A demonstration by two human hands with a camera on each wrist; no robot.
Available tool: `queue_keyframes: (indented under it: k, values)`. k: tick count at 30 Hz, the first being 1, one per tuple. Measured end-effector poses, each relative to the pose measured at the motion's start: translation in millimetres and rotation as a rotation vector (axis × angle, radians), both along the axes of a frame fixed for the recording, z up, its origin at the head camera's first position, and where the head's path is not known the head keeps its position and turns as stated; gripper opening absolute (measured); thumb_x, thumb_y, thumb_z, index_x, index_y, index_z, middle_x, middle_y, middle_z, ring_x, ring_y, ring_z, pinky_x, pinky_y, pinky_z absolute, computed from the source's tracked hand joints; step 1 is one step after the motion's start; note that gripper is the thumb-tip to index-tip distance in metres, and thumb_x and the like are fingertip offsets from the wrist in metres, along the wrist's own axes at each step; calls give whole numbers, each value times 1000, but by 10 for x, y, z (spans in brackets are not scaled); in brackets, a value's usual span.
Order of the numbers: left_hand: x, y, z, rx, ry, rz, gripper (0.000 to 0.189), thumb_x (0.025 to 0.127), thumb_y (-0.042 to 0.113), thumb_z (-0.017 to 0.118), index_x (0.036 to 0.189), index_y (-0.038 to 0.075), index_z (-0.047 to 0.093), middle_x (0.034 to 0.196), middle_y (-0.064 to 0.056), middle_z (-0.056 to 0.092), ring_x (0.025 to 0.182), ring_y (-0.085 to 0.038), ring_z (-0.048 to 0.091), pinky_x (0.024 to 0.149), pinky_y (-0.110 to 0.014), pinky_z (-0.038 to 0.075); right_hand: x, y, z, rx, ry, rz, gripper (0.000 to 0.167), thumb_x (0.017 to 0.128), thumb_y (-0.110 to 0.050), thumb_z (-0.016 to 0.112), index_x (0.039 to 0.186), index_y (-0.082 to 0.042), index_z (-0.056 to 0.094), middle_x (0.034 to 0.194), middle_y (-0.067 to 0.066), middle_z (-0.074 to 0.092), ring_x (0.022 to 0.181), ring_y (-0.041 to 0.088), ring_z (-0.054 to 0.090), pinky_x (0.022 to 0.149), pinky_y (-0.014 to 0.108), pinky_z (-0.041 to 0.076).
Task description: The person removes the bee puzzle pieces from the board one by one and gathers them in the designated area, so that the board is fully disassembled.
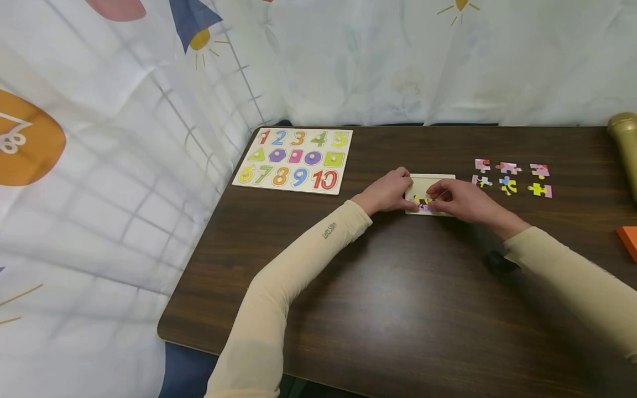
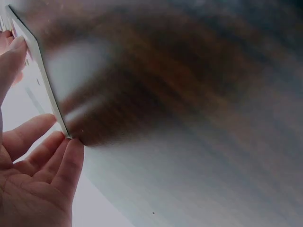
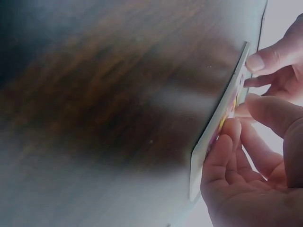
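Note:
A small pale puzzle tray (image 1: 418, 181) lies on the dark table, with yellow, black and purple puzzle pieces (image 1: 423, 204) in its front part. My left hand (image 1: 387, 192) rests at the tray's left end; in the left wrist view its fingers (image 2: 68, 165) are fairly straight and touch the edge and corner. Over the right part of the tray, my right hand (image 1: 460, 200) pinches a puzzle piece between thumb and fingers, low against the tray. The fingers mostly hide that piece. From the right wrist view, the tray (image 3: 215, 127) appears edge-on, with bits of colour beside the fingertips.
Several loose pink, blue and yellow puzzle pieces (image 1: 508, 184) lie in two rows right of the tray. A number-and-shape board (image 1: 269, 165) sits at the back left. A gold-coloured cylinder (image 1: 624, 143) and an orange object (image 1: 629, 237) are at the right. Patterned curtains (image 1: 378, 66) hang behind.

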State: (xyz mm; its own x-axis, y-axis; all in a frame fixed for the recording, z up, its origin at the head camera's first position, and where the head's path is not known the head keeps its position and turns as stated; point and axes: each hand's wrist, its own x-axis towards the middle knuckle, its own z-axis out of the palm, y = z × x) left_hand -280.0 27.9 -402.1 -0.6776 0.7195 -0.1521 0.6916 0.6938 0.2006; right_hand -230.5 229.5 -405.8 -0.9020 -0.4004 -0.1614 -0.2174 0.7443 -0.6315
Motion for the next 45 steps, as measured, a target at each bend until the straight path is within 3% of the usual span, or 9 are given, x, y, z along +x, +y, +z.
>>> queue_keyframes:
  k: [13,24,29,37,45]
  values:
    - [-79,5,-10,8,-42,-43,46,90,43,69,113,5,62,138,-11,45,117,-17,48,95,-20,38,-52,-177,-5,-1,56,7,38,90,-20,72,117,4,62,107,19,67,94,30,63,83,49,49]
    - [-81,4,-10,-8,-69,-45,48,87,44,72,113,5,61,142,-11,42,121,-17,46,97,-20,37,-36,-255,-33,-2,82,39,27,89,-9,70,111,4,63,101,16,67,90,28,63,81,47,49]
    - [-77,5,-22,-7,-63,-41,51,87,46,71,117,6,60,141,-10,42,120,-16,46,97,-20,38,-37,-253,-31,15,67,29,35,89,-10,70,118,8,59,110,22,63,96,33,62,86,51,49]
    - [-47,-13,-27,56,-61,-39,50,85,43,75,113,4,61,131,-9,46,109,-14,48,89,-19,40,-53,-239,-10,21,95,120,40,89,-7,70,122,12,55,111,24,62,98,35,61,87,52,48]
    - [-21,-10,3,37,-67,-25,52,86,43,74,116,4,59,133,-8,44,108,-13,49,90,-19,40,-76,-236,14,0,89,163,40,89,-4,68,123,12,54,109,25,61,95,34,59,84,52,47]
